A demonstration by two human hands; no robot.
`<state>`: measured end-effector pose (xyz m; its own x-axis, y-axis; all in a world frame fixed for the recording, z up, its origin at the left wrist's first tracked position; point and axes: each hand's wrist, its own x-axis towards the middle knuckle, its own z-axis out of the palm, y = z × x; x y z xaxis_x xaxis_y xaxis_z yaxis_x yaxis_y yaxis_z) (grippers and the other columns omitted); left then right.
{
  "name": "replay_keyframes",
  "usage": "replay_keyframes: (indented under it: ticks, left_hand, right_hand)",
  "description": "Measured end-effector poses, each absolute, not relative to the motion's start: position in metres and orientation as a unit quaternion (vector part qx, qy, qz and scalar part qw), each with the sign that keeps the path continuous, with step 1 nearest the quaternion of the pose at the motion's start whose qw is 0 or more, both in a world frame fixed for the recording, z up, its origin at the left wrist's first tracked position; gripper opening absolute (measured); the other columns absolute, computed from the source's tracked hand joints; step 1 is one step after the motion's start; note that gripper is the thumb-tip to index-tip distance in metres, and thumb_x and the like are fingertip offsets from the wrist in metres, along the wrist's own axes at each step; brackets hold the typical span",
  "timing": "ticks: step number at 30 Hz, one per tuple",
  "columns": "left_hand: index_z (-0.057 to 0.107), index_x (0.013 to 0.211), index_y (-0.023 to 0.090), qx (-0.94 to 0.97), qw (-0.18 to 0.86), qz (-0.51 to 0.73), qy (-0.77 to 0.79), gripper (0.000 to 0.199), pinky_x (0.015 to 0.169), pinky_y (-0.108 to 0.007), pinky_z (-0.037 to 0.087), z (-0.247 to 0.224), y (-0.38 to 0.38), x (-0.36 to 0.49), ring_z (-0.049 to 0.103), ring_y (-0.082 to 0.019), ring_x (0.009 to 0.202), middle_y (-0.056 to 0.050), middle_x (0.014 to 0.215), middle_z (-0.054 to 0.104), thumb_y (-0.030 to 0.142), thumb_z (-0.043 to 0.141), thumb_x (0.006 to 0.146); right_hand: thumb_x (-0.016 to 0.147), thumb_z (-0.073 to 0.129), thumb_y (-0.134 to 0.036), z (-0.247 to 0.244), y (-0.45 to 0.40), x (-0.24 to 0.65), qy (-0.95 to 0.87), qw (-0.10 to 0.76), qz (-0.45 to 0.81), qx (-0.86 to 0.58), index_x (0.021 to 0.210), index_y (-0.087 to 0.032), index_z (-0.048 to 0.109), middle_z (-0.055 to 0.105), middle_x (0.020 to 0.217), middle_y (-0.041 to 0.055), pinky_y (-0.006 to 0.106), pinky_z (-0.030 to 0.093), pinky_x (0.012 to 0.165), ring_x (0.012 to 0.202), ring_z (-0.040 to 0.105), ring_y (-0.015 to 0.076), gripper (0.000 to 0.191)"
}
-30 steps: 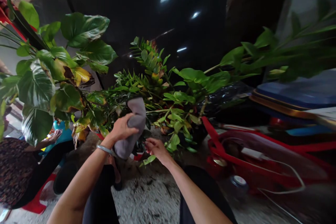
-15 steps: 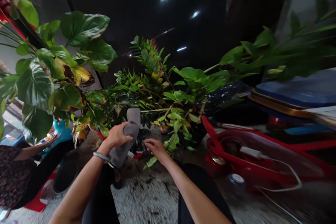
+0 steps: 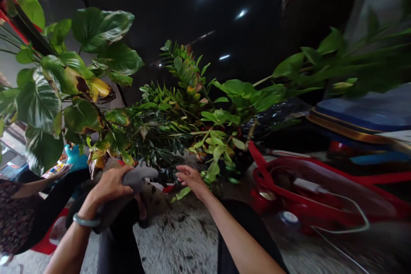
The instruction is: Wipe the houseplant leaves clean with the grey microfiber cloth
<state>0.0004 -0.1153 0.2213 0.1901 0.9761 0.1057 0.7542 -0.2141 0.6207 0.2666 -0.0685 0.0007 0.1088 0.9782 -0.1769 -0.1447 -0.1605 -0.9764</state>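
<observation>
A long, limp grey cloth (image 3: 141,176) is gripped in my left hand (image 3: 114,184), fingers wrapped round it. One end sticks out to the right past the thumb, and the darker rest hangs down by the wrist, which wears a pale bangle (image 3: 86,221). To the right, my right hand (image 3: 191,178) hovers with fingers partly bent and apart, and nothing shows between them. Just beside its fingertips are the dark narrow leaves (image 3: 163,154) of a low plant. A light green leafy stem (image 3: 216,150) rises behind that hand, and a single leaf (image 3: 181,195) lies below it.
Large, partly yellowed leaves (image 3: 80,115) spread at the left. A seated person's patterned top (image 3: 16,218) shows beyond. On the right stand a red plastic frame (image 3: 321,171) with a white cable (image 3: 366,218) and a small lidded jar (image 3: 289,218). The concrete floor (image 3: 176,239) bears leaf scraps.
My left hand has moved left and down with the grey cloth, which has tipped from upright to nearly level. My right hand stays in about the same place, its fingers slightly more apart.
</observation>
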Motion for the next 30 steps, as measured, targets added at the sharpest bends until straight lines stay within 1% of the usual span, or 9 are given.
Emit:
replay_keyframes:
  ticks: [5, 9, 11, 13, 15, 17, 21, 23, 30]
  left_hand:
    - [0.067, 0.130, 0.028, 0.718, 0.008, 0.180, 0.673, 0.060, 0.091, -0.039, 0.048, 0.253, -0.104, -0.012, 0.069, -0.034, 0.104, -0.007, 0.113, 0.076, 0.032, 0.072, 0.070]
    - [0.056, 0.141, 0.023, 0.713, 0.006, 0.127, 0.690, 0.064, 0.094, -0.037, 0.049, 0.210, -0.092, 0.006, 0.067, -0.031, 0.114, -0.010, 0.126, 0.072, 0.031, 0.069, 0.078]
    - [0.060, 0.138, 0.022, 0.735, 0.055, 0.083, 0.670, 0.063, 0.092, -0.038, 0.050, 0.177, -0.092, 0.013, 0.068, -0.033, 0.112, -0.011, 0.123, 0.074, 0.028, 0.072, 0.077]
    - [0.063, 0.134, 0.021, 0.750, 0.101, 0.061, 0.651, 0.062, 0.090, -0.039, 0.051, 0.152, -0.097, 0.014, 0.069, -0.035, 0.111, -0.012, 0.119, 0.075, 0.026, 0.076, 0.074]
    - [0.065, 0.132, 0.022, 0.750, 0.130, 0.060, 0.646, 0.062, 0.091, -0.039, 0.052, 0.144, -0.104, 0.008, 0.069, -0.035, 0.111, -0.011, 0.117, 0.076, 0.025, 0.077, 0.072]
    - [0.064, 0.133, 0.024, 0.727, 0.132, 0.082, 0.668, 0.062, 0.093, -0.039, 0.052, 0.151, -0.108, -0.002, 0.069, -0.034, 0.112, -0.009, 0.116, 0.076, 0.026, 0.076, 0.072]
    - [0.059, 0.137, 0.026, 0.656, 0.080, 0.192, 0.726, 0.062, 0.092, -0.038, 0.053, 0.175, -0.094, -0.007, 0.069, -0.031, 0.110, -0.007, 0.119, 0.075, 0.035, 0.074, 0.077]
    - [0.058, 0.139, 0.026, 0.651, 0.072, 0.231, 0.720, 0.062, 0.092, -0.036, 0.053, 0.170, -0.082, 0.005, 0.069, -0.029, 0.110, -0.007, 0.122, 0.074, 0.036, 0.073, 0.079]
    - [0.064, 0.132, 0.023, 0.702, 0.180, 0.111, 0.680, 0.063, 0.095, -0.035, 0.051, 0.108, -0.098, 0.033, 0.069, -0.030, 0.112, -0.009, 0.119, 0.076, 0.029, 0.079, 0.071]
  right_hand:
    - [0.065, 0.079, -0.039, 0.015, -0.067, 0.257, -0.318, 0.616, 0.597, -0.403, 0.123, -0.021, 0.061, 0.075, 0.086, 0.0036, 0.029, 0.055, 0.064, 0.076, 0.072, 0.0206, 0.064]
    - [0.068, 0.081, -0.042, 0.029, -0.059, 0.247, -0.234, 0.681, 0.627, -0.296, 0.139, -0.029, 0.050, 0.077, 0.090, 0.0017, 0.032, 0.059, 0.068, 0.075, 0.074, 0.0205, 0.079]
    - [0.065, 0.083, -0.041, 0.032, -0.056, 0.240, -0.231, 0.688, 0.624, -0.289, 0.133, -0.028, 0.056, 0.077, 0.088, 0.0016, 0.031, 0.059, 0.064, 0.070, 0.074, 0.0196, 0.074]
    - [0.060, 0.087, -0.038, 0.033, -0.054, 0.235, -0.235, 0.689, 0.614, -0.305, 0.115, -0.023, 0.068, 0.078, 0.081, 0.0027, 0.030, 0.058, 0.059, 0.061, 0.071, 0.0182, 0.061]
    - [0.054, 0.089, -0.036, 0.031, -0.053, 0.233, -0.234, 0.691, 0.602, -0.324, 0.094, -0.018, 0.073, 0.076, 0.071, 0.0032, 0.029, 0.055, 0.054, 0.053, 0.067, 0.0165, 0.047]
    - [0.052, 0.090, -0.036, 0.030, -0.052, 0.235, -0.226, 0.692, 0.595, -0.340, 0.083, -0.016, 0.075, 0.074, 0.063, 0.0027, 0.028, 0.053, 0.052, 0.049, 0.065, 0.0152, 0.040]
    - [0.048, 0.091, -0.035, 0.028, -0.054, 0.244, -0.213, 0.692, 0.591, -0.356, 0.081, -0.016, 0.076, 0.073, 0.061, 0.0016, 0.026, 0.052, 0.051, 0.047, 0.064, 0.0138, 0.041]
    - [0.048, 0.091, -0.037, 0.027, -0.055, 0.246, -0.214, 0.689, 0.594, -0.356, 0.080, -0.016, 0.076, 0.074, 0.063, 0.0020, 0.026, 0.051, 0.051, 0.047, 0.063, 0.0136, 0.041]
    - [0.050, 0.090, -0.043, 0.021, -0.062, 0.254, -0.226, 0.686, 0.592, -0.356, 0.080, -0.017, 0.075, 0.073, 0.061, 0.0023, 0.028, 0.052, 0.053, 0.048, 0.062, 0.0138, 0.043]
